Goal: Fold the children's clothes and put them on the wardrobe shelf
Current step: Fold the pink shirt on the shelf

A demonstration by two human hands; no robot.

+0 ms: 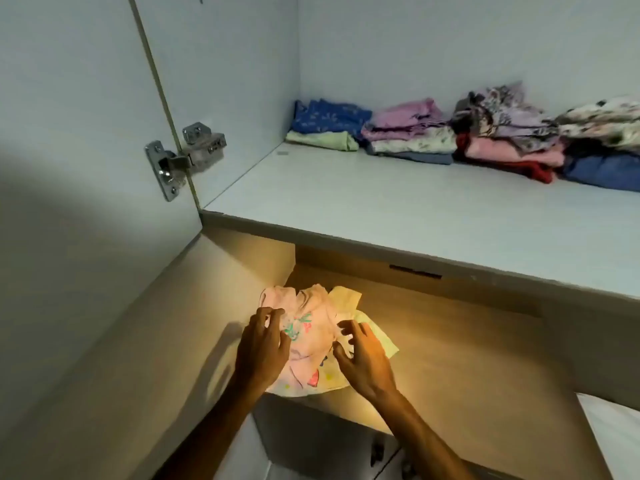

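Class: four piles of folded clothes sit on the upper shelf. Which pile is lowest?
The leftmost pile, by the wardrobe's side wall: only a blue garment on a pale green one; the other three are stacked higher.

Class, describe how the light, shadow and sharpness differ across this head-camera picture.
Head view: warm yellow light falls on the lower surface, the pink garment and both hands; the left hand casts a shadow leftward; the upper shelf looks cool and dim; the folded stacks are soft and blurred; wide-angle bending shows at the edges.
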